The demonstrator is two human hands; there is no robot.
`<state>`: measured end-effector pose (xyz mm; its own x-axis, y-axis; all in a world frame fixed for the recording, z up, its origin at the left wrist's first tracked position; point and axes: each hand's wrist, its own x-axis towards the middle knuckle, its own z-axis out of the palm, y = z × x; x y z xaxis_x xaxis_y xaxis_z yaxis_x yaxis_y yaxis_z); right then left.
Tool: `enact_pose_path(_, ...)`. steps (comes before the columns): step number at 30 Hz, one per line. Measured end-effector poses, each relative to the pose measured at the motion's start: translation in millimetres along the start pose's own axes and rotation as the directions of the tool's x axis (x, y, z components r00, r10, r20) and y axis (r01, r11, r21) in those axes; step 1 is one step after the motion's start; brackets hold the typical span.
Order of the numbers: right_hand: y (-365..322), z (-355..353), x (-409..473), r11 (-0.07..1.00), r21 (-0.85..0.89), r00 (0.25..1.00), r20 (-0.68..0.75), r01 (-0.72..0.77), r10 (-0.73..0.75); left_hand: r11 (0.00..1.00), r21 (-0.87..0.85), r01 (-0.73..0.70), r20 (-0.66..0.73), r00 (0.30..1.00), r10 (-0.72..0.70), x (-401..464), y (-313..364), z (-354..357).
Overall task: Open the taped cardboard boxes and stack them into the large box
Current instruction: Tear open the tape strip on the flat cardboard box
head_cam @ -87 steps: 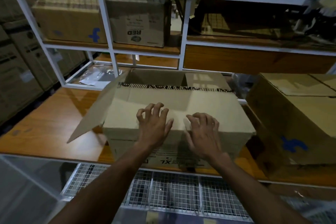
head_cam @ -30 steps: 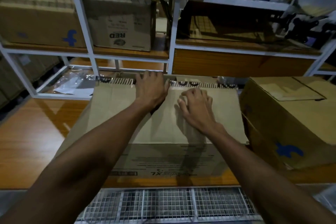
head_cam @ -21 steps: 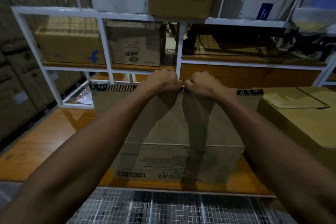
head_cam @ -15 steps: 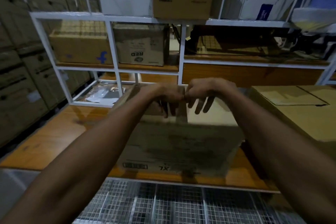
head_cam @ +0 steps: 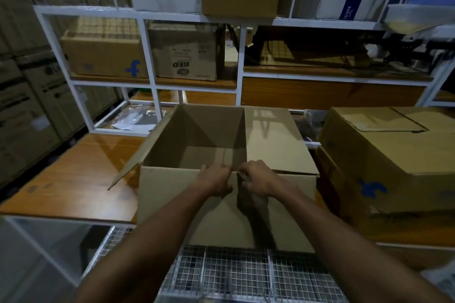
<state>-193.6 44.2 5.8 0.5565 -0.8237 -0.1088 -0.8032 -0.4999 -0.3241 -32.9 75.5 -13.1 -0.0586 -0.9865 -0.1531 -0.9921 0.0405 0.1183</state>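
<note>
A large brown cardboard box [head_cam: 172, 204] stands open on the wooden shelf in front of me. Its left flap hangs out to the left, and its right flap lies flat across the right half of the opening. The near flap is folded down over the front wall. My left hand [head_cam: 216, 181] and my right hand [head_cam: 256, 179] sit side by side at the middle of the near top edge, fingers curled over that edge. The inside looks empty.
A second cardboard box [head_cam: 394, 162] with a blue mark stands close on the right, its flaps shut. The wooden shelf [head_cam: 73, 179] is bare at the left. White racking [head_cam: 150, 56] behind holds more cartons. A wire mesh shelf [head_cam: 234, 275] lies below.
My hands gripped the top flap at its far striped edge and pulled it towards me. The box now stands open, with that flap folded down over the front.
</note>
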Motion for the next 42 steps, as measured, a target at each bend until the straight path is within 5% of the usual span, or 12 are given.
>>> enact_pose_path(7,17.7,35.1,0.5,0.994,-0.106,0.996,-0.086,-0.028,0.019,1.0,0.006,-0.03,-0.192,0.981,0.031,0.2,-21.8,30.2)
enact_pose_path(19,12.0,80.3,-1.5,0.958,-0.287,0.929,-0.35,0.013,-0.118,0.991,0.124,-0.046,-0.302,0.95,0.081,-2.2,-31.8,44.1)
enact_pose_path(27,29.3,69.3,-8.3,0.984,-0.177,0.894,-0.442,-0.003,-0.076,0.998,0.06,0.012,-0.255,0.967,0.003,-1.6,-12.3,35.3)
enact_pose_path(31,38.7,54.1,-5.8,0.986,-0.141,0.857,-0.516,-0.087,0.002,0.993,0.008,-0.122,-0.284,0.951,0.119,16.2,33.9,30.2)
enact_pose_path(42,70.5,32.6,-18.1,0.97,-0.118,0.867,-0.481,-0.214,0.133,0.983,0.175,-0.061,-0.297,0.948,0.112,6.2,29.6,56.4)
